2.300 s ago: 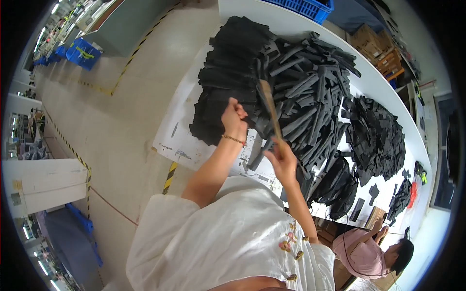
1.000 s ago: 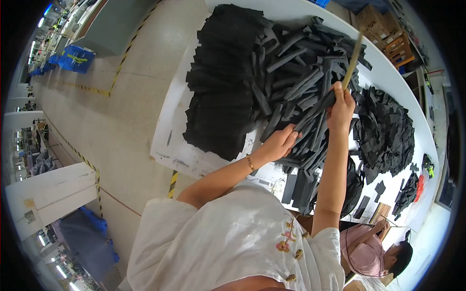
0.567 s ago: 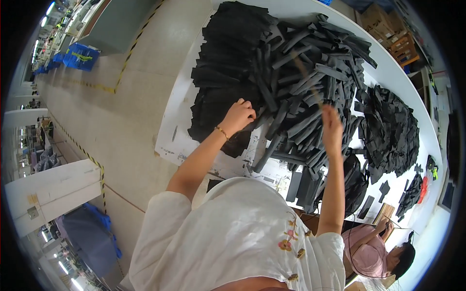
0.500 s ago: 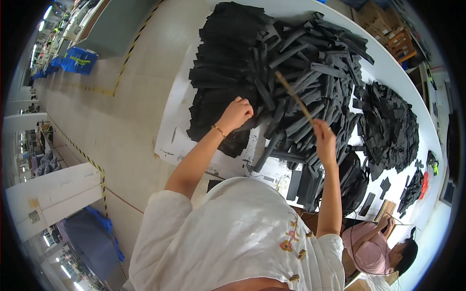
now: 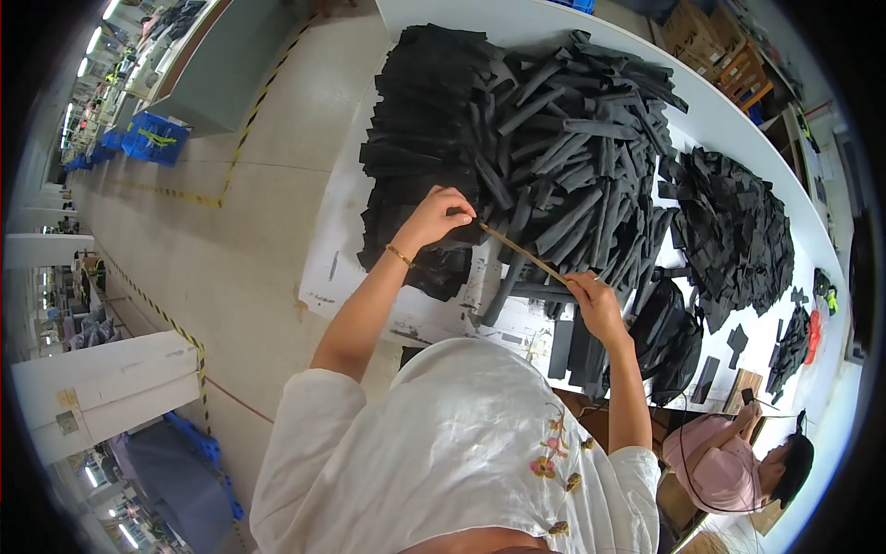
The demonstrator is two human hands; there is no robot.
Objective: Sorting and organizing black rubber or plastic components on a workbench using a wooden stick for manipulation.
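Note:
My right hand [image 5: 595,300] is closed round one end of a thin yellowish-brown stick [image 5: 524,252]. The stick slants up and left across the black pieces, its far tip close to the fingers of my left hand [image 5: 441,217]. Those fingers are pinched together; whatever is between them is too small to make out. Under my left hand lies a broad stack of flat black strips [image 5: 420,129], overlapped in rows. Right of it, below the stick, spreads a loose heap of dark grey rolled or folded strips [image 5: 591,157].
All this lies on a white table [image 5: 337,226]. Farther right are another pile of black pieces [image 5: 734,231] and a black plastic bag [image 5: 666,342]. A co-worker in a pink top [image 5: 715,462] sits at the lower right. A blue crate [image 5: 155,138] stands on the floor, upper left.
My right hand has come down and left, swinging the stick's tip from over the heap to my left hand. My left hand has turned slightly, from a loose fist to a pinch.

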